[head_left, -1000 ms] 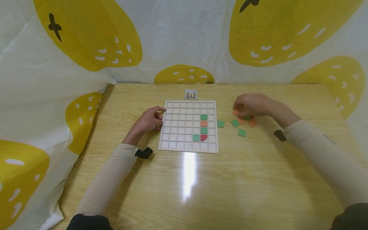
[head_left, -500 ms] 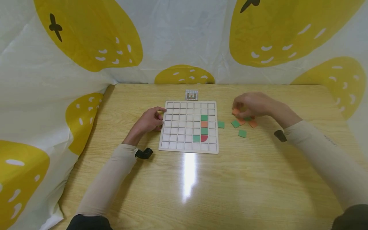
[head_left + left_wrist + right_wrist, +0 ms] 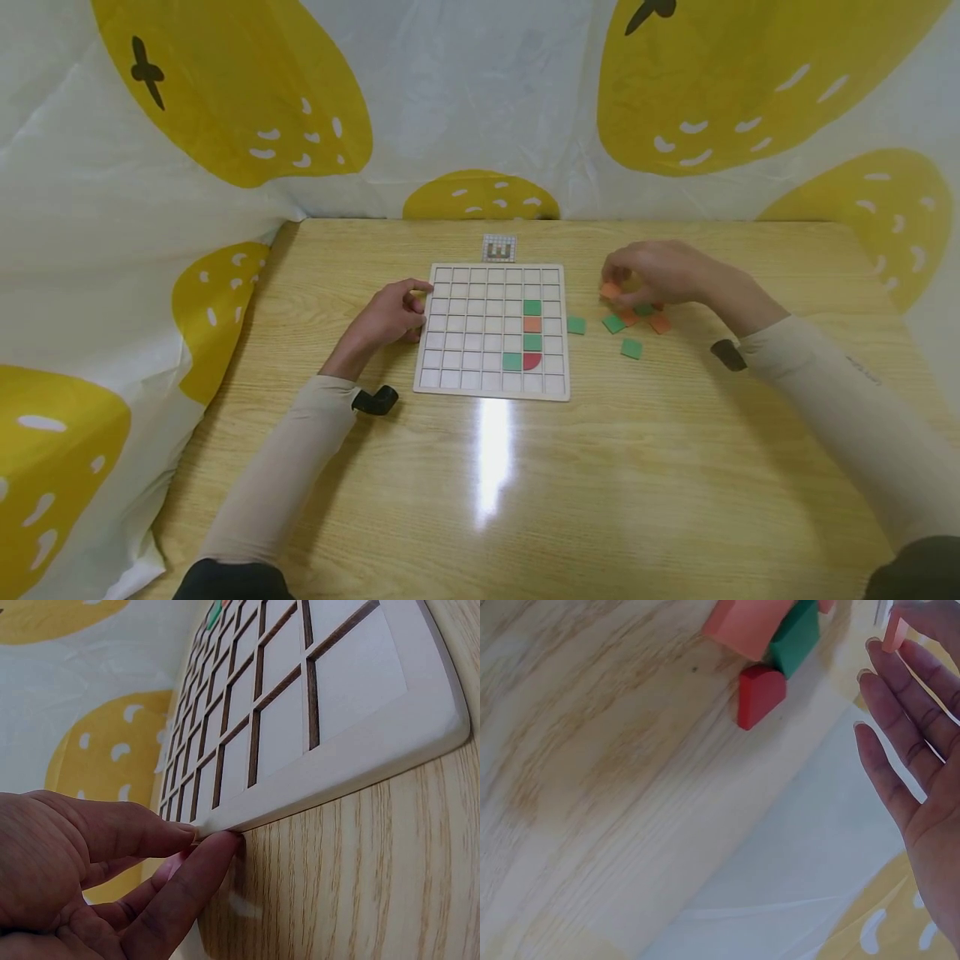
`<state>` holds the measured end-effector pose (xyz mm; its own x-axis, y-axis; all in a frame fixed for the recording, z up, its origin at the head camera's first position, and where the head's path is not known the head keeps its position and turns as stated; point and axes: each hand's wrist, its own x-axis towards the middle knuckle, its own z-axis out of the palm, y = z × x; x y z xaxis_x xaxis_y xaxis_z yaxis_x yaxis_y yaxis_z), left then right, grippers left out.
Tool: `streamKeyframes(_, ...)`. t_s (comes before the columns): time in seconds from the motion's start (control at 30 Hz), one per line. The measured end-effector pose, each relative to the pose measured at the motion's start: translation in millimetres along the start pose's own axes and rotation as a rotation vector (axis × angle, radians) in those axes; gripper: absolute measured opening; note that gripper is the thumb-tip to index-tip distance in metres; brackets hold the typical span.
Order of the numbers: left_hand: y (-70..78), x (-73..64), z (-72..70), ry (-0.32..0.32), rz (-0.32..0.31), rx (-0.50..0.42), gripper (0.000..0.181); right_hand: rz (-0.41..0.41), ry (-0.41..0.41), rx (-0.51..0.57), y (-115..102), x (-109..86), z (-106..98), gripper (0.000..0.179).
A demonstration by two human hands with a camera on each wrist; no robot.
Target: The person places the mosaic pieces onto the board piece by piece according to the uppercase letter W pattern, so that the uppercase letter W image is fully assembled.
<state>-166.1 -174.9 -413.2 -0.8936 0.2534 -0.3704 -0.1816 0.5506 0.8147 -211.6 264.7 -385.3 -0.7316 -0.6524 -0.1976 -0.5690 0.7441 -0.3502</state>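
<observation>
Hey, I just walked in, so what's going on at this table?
A person is working with coloured tiles and a gridded board. Their right hand pinches an orange tile near the loose pieces to the board's right, while their left hand touches the board's left edge. Five pieces sit in the grid: three green, one orange, one red. A small patterned card lies beyond the board.

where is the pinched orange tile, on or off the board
Off: in the head view, the right hand pinches the orange tile away from the board, to its right.
</observation>
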Motion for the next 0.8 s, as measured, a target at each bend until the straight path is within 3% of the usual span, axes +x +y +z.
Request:
streamKeyframes(0.27,2.1,-0.3,-0.7,-0.003,-0.011,0.010,0.053,-0.054,0.054,-0.082,-8,2.1,-3,0.016)
streamKeyframes(0.8,2.5,-1.1,-0.1,0.000,-0.008,0.009,0.055,-0.128,0.064,-0.085,-29,3.4,-7,0.021)
